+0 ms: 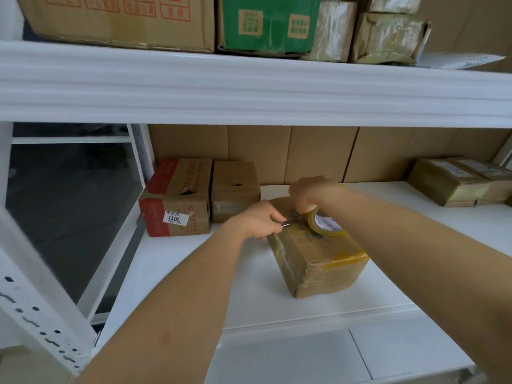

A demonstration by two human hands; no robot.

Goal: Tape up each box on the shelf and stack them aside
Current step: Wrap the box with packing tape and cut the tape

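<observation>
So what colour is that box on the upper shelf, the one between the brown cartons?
Green, with tan printed squares: the green box shows best in the head view, the only one.

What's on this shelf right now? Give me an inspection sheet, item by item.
Surface: white shelf, bare patches around the work.
Job's things: box in the middle with yellowish tape on it; tape roll on its top.
Clutter: red-marked box and plain box at back left; wrapped boxes at back right.
Hands: left hand grips a small metal blade; right hand holds the roll.
Cables: nothing seen.
Surroundings: upper shelf carrying cartons, one green.
</observation>
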